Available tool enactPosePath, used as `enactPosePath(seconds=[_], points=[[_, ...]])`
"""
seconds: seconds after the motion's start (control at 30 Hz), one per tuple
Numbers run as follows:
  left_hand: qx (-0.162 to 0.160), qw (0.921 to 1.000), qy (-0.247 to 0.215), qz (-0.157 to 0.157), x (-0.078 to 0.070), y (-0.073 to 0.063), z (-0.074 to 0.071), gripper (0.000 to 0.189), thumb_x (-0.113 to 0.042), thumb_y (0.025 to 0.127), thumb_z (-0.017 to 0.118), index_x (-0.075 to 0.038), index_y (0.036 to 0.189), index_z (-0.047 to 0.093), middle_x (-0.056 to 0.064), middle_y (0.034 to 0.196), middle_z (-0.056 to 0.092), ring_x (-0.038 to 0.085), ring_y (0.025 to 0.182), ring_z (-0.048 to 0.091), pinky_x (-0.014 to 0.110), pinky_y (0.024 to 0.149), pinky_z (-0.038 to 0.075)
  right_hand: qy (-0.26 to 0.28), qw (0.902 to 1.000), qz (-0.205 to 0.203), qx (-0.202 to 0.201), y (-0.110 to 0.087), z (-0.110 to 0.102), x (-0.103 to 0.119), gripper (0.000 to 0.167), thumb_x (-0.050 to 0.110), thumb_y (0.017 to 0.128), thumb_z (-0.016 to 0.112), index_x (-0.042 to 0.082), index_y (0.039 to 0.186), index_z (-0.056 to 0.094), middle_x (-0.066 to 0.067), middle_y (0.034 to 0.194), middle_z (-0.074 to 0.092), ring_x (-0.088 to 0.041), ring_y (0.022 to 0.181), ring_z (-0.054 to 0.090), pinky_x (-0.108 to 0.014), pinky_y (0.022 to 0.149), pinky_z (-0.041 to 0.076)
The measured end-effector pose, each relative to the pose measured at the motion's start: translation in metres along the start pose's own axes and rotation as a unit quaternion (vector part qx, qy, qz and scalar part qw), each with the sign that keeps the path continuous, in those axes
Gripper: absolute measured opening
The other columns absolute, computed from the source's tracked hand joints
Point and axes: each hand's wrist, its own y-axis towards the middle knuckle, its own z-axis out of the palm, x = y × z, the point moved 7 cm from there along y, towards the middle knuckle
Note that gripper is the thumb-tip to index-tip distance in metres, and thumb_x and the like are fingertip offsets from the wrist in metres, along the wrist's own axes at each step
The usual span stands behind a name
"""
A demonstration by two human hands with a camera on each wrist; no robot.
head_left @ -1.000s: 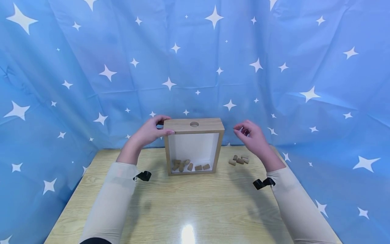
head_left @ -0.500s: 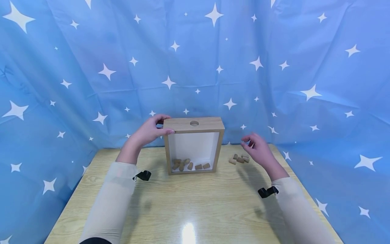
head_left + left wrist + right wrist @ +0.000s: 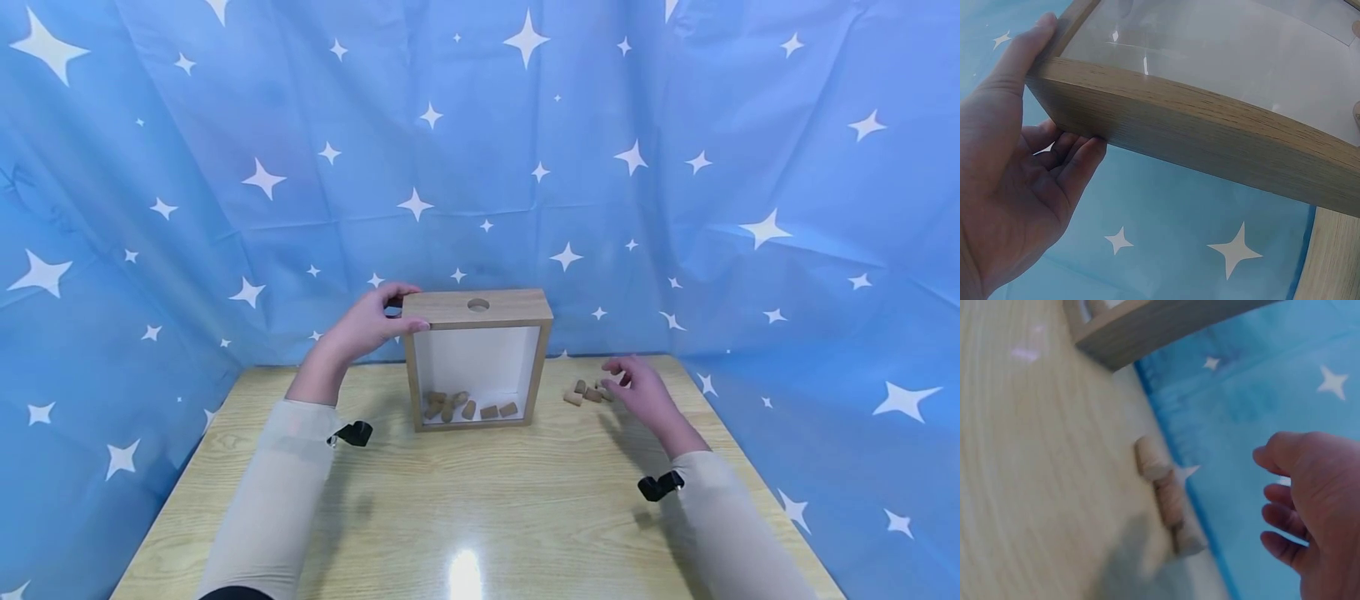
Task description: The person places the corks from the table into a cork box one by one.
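A shallow wooden box [image 3: 510, 308] with a clear front stands upright on the table, a round hole in its top. Several corks [image 3: 489, 412] lie inside along its bottom. My left hand [image 3: 363, 323] grips the box's upper left corner; in the left wrist view, the thumb is on the front and the fingers are behind the wooden edge [image 3: 1210, 128]. To the right of the box lies a small group of loose corks [image 3: 573, 399]. Just over them is my right hand [image 3: 643, 396], fingers loosely bent. The right wrist view shows the corks [image 3: 1169, 503] apart from the hand [image 3: 1329, 494], which holds nothing.
A pale wood-grain table [image 3: 465, 483] carries everything. Behind it and at its sides hangs a blue curtain [image 3: 480, 150] with white stars, close to the back edge. Each wrist wears a black strap [image 3: 660, 486] over a light sleeve.
My right hand has come down and to the right, from beside the box's top to just above the loose corks. The left hand and the box have stayed put.
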Motion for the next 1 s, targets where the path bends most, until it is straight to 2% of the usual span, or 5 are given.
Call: enactPosePath(seconds=[0.17,0.37,0.67,1.0], points=[[-0.002,1.0,0.002,0.002,0.001,0.001,0.0,0.072,-0.039,0.098,0.088,-0.012,0.157,0.056,0.016,0.146,0.059,0.036,0.131,0.059,0.054,0.105,0.052,0.002,0.9998,0.018,0.004,-0.005,0.012,-0.022,0.034,0.008,0.103,0.078,-0.003,0.134,0.07,-0.024,0.124,0.063,-0.033,0.098,0.062,-0.043,0.08,0.052],[-0.002,1.0,-0.001,0.001,-0.001,-0.001,0.0,0.072,-0.039,0.097,0.089,-0.013,0.157,0.057,0.014,0.145,0.06,0.035,0.131,0.059,0.054,0.105,0.053,0.021,0.999,0.036,0.014,-0.009,0.022,-0.036,0.04,0.008,0.105,0.076,-0.005,0.141,0.066,-0.025,0.127,0.058,-0.039,0.106,0.062,-0.048,0.087,0.053],[-0.001,1.0,-0.001,-0.003,0.0,0.0,0.0,0.073,-0.04,0.097,0.089,-0.014,0.157,0.056,0.013,0.145,0.06,0.034,0.133,0.058,0.055,0.107,0.052,0.029,0.998,0.053,0.019,-0.011,0.03,-0.053,0.036,0.003,0.104,0.075,-0.005,0.138,0.065,-0.025,0.124,0.056,-0.037,0.104,0.061,-0.05,0.088,0.052],[-0.002,1.0,0.001,-0.005,-0.002,-0.001,0.0,0.073,-0.039,0.097,0.089,-0.014,0.158,0.056,0.013,0.144,0.06,0.034,0.131,0.059,0.051,0.101,0.053,0.023,0.9972,0.068,0.019,-0.013,0.037,-0.068,0.034,0.006,0.105,0.075,-0.003,0.135,0.063,-0.023,0.122,0.055,-0.031,0.097,0.061,-0.047,0.083,0.051]])
